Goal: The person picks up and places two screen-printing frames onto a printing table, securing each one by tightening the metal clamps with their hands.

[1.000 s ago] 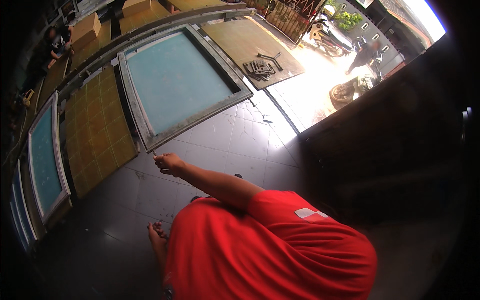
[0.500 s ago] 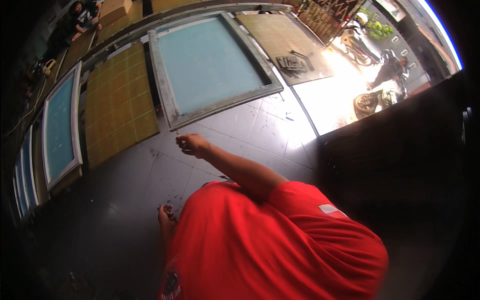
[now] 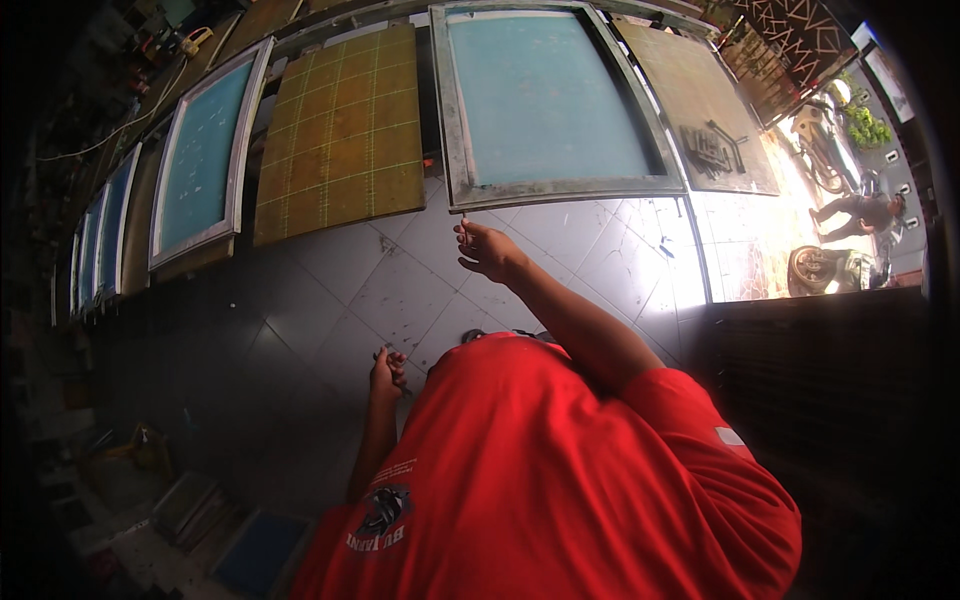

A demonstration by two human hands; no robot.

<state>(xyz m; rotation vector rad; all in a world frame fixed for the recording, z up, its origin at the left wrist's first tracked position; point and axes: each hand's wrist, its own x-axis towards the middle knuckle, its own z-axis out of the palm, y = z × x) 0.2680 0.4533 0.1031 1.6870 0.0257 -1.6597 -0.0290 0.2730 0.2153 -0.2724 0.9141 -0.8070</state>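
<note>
My right hand (image 3: pixel 487 252) reaches out just below the near left corner of a screen-printing frame (image 3: pixel 560 188). Its thumb and fingertips pinch together at a small thin thing pointing up toward that corner; what it is I cannot make out. The frame has a grey, worn border and a pale blue mesh, and lies over the bench. Lower down, beside my red shirt, my left hand (image 3: pixel 388 372) hangs with its fingers curled. Something small and dark shows at those fingers, too unclear to name.
Left of the frame lies a brown board with a green grid (image 3: pixel 340 130), then another blue-mesh frame (image 3: pixel 205 150). Metal tools or clamps (image 3: pixel 712 150) rest on a board at right. Grey floor tiles (image 3: pixel 400 270) lie below. A person (image 3: pixel 862 212) and motorcycles are outside.
My view has turned, so the bench and frames sit further right and higher. My left hand shows more fully, with its fingers more curled. My right hand stays by the frame's corner.
</note>
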